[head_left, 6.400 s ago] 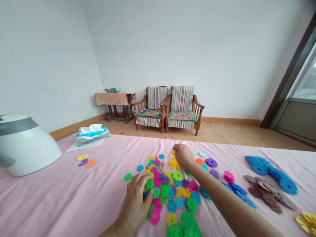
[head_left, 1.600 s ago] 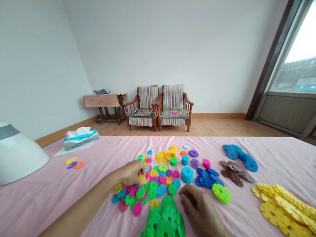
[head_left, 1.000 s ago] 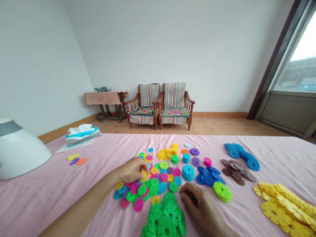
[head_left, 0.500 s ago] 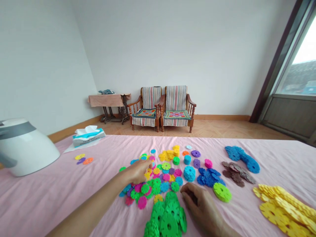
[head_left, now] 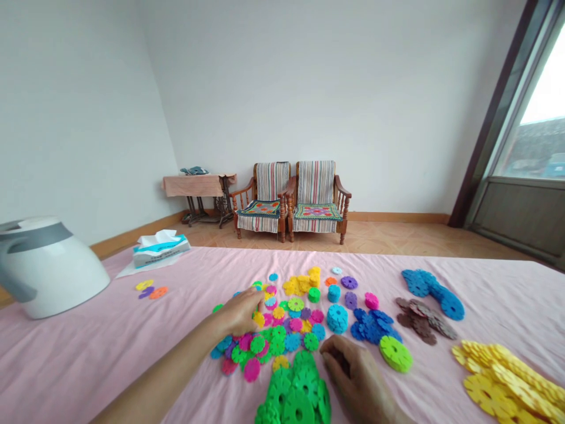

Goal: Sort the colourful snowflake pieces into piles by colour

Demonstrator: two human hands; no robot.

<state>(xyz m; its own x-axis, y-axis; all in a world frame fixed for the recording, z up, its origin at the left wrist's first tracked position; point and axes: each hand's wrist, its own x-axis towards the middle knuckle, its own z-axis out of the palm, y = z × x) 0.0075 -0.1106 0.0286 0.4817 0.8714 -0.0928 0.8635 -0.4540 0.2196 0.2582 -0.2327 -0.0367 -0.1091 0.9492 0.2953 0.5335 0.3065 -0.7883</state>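
My left hand reaches over the left part of a mixed heap of small slotted plastic discs in green, pink, blue and yellow. Its fingers curl downward, and a yellow-orange disc shows right at them; whether they grip it is hidden. My right hand rests on the cloth with its fingers curled in, just right of a pile of large green discs. What it may hold is out of sight. Beyond that hand are a light-blue disc stack and dark-blue discs.
Lime discs, brown discs, blue discs and large yellow discs lie sorted rightward on the pink cloth. A white kettle and a tissue box stand left. Two wooden chairs are beyond.
My left hand has shifted slightly left over the mixed discs. My right hand stays curled in about the same place. The view has tilted up a little.
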